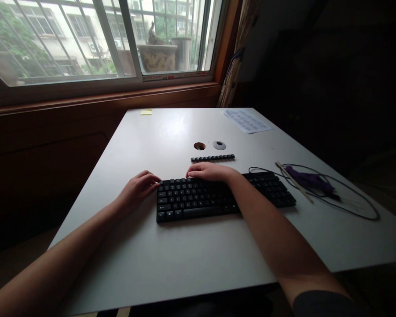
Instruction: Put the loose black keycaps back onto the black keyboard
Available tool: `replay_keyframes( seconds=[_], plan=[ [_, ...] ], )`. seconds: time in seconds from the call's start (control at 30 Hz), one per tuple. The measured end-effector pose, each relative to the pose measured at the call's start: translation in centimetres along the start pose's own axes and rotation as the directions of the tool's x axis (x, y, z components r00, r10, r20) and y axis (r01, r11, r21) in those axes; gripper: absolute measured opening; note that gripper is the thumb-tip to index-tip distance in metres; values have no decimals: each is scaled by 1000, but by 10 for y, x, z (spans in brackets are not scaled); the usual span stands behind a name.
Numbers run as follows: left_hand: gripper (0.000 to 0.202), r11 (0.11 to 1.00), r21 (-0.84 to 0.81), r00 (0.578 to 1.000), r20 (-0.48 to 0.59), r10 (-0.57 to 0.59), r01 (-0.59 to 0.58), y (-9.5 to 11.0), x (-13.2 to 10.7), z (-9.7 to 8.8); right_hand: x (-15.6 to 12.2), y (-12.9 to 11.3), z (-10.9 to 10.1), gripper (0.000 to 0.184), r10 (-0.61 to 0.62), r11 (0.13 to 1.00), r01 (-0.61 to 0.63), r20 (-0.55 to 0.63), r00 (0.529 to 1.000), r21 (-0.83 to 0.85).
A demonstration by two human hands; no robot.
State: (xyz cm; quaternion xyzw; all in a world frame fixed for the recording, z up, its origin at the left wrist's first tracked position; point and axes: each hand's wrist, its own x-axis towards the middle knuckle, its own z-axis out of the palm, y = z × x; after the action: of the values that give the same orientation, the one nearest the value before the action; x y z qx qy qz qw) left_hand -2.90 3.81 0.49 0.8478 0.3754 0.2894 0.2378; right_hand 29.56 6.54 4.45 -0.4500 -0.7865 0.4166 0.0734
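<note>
A black computer keyboard lies on the white table. My left hand is at its back left corner, fingers bent together and closed on the edge beside the corner key. Across the keyboard's back rows reaches my right hand, its fingers together and curled down onto the back edge; the undersides of the fingertips are hidden. My right forearm covers some of the keys to the right of the middle. Just behind this hand, a straight row of small black keycaps sits on the table, apart from the keyboard.
The white table has a round hole and a grey grommet. Printed papers and a yellow sticky note lie at the back. On the right are a purple cloth, a thin stick and a looped cable.
</note>
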Motion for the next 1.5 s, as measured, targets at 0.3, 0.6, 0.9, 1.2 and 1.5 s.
replay_keyframes(
  seconds=[0.3,0.6,0.9,1.2,1.5],
  plan=[
    [26,1000,-2,1000,1,2,-2,0,0,-1,-3,-3,-1,36,-3,1000,3,25,1000,4],
    [27,1000,7,1000,-5,5,-5,1,0,-1,1,-1,1,35,-3,1000,3,24,1000,-5],
    [27,1000,1,1000,-6,6,-6,2,0,-1,-1,-1,1,37,-4,1000,4,8,1000,-6],
    [26,1000,1,1000,-4,-4,4,2,0,-1,0,-2,1,37,-12,1000,13,16,1000,-24],
    [25,1000,-5,1000,-1,7,-7,1,0,0,-1,-6,2,48,34,998,-34,5,999,-50]
  ],
)
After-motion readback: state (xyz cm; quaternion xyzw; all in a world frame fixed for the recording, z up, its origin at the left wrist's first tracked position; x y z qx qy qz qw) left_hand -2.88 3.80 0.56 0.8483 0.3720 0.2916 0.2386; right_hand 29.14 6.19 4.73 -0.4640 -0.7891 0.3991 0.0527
